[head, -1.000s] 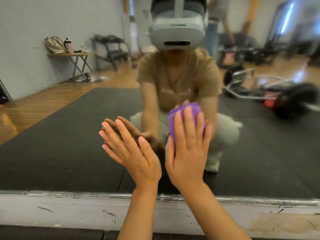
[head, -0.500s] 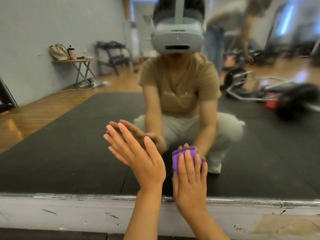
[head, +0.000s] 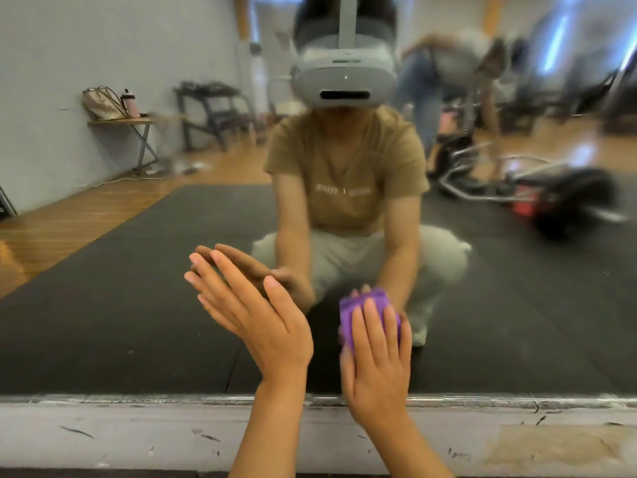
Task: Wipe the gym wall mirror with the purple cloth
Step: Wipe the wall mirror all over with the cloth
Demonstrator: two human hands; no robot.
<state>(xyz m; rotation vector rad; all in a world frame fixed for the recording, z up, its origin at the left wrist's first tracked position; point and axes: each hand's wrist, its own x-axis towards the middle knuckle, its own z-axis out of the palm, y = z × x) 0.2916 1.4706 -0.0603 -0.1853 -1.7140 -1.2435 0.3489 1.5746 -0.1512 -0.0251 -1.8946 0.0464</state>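
Observation:
The gym wall mirror (head: pixel 103 305) fills most of the head view and reaches down to a scuffed metal edge near the floor. My right hand (head: pixel 375 367) presses the folded purple cloth (head: pixel 355 308) flat against the glass low down, fingers straight over it; most of the cloth is hidden under the fingers. My left hand (head: pixel 251 312) lies to its left with straight fingers, its fingertips touching the glass. The mirror reflects me crouching with a headset on.
Below the mirror runs a scratched white baseboard (head: pixel 120 432). The reflection shows a black floor mat, wooden floor, a folding table with a bag and bottle at left, gym equipment at right, and another person bending over behind me.
My right hand has slid the purple cloth down the mirror from about chest height to near the bottom edge. My left hand has stayed on the glass.

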